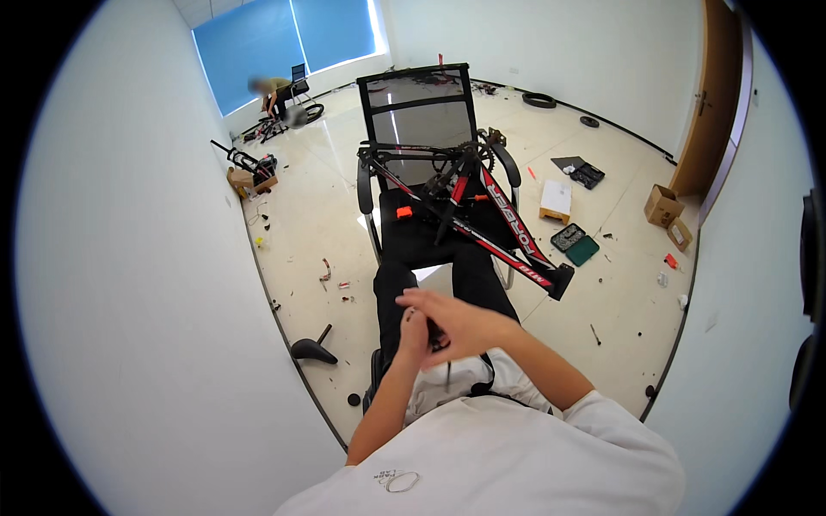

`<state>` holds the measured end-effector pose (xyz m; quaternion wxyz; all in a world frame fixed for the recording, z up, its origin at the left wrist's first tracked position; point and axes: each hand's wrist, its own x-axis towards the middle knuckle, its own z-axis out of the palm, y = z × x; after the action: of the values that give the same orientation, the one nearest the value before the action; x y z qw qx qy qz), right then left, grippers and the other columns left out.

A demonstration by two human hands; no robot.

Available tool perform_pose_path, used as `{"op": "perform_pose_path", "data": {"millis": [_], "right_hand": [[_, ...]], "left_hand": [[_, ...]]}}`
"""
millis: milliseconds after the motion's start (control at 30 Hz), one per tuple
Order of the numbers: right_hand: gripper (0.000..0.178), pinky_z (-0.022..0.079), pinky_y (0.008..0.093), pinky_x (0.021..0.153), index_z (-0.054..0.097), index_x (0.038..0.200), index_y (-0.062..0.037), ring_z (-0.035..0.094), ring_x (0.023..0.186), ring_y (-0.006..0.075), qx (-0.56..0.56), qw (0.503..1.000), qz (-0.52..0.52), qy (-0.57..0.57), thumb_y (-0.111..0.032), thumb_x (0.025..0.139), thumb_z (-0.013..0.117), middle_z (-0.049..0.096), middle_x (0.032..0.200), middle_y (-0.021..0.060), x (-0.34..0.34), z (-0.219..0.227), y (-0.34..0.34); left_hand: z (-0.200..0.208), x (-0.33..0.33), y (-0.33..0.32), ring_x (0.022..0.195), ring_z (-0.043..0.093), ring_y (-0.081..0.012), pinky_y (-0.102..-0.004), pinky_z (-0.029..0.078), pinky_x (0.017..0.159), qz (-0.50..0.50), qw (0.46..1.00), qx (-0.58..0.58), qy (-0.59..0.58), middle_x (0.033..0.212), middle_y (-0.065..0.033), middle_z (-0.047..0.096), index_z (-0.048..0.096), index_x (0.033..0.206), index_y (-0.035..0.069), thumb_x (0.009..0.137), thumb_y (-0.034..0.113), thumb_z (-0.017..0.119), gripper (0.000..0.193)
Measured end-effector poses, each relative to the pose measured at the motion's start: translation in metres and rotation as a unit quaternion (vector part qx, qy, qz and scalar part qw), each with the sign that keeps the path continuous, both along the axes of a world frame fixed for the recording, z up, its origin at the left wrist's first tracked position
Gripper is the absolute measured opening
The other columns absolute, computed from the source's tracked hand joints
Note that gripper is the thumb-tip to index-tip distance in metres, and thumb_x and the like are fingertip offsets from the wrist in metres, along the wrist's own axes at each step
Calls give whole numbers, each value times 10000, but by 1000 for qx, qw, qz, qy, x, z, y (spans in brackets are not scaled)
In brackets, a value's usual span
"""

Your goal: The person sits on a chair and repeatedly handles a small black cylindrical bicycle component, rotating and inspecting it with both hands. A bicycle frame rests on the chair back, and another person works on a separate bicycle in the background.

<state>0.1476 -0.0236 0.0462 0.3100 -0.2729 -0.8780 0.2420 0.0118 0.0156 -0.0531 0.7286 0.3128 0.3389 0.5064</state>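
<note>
Both hands meet above my lap. My left hand (414, 335) is closed round a small black part (437, 334), mostly hidden by the hands, so its kind does not show. Over it curves my right hand (465, 325), its fingers stretched out and its thumb apart near the part. Beyond my knees, a black, red and white bicycle frame (508, 211) lies across a black office chair (422, 120), its front end jutting out past the right side. An orange piece (404, 212) rests on the seat beside the frame.
At left on the floor lie a bicycle saddle (315, 350) and small parts. An open green tool case (575, 244), a white box (556, 199), a dark tool case (584, 174) and cardboard boxes (663, 206) stand at right. Tyres (539, 101) lie farther back. Another person (274, 93) bends over bicycle parts.
</note>
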Motion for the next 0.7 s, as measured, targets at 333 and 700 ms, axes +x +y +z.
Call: {"op": "perform_pose_path", "data": {"millis": [333,700], "right_hand": [[709,472,369,928,479,1302,-43,578,1082,297,73,977,-198,38,-212,703,819,569,1224,138,23,-20,67],[1181,286,444,1109,195,1485,-76,241,1394,394,4,992,-103,-76,-358,575,893,196,1523,196,11,-23,32]], "left_hand": [[35,-12,-4,416,514,-189,-295,398,372,-141,987,63,39,597,-114,570,565,764,19,858,215,542,219],[32,-16,3,449,538,-156,-270,425,412,-32,996,78,25,627,-63,578,557,762,63,888,179,534,173]]}}
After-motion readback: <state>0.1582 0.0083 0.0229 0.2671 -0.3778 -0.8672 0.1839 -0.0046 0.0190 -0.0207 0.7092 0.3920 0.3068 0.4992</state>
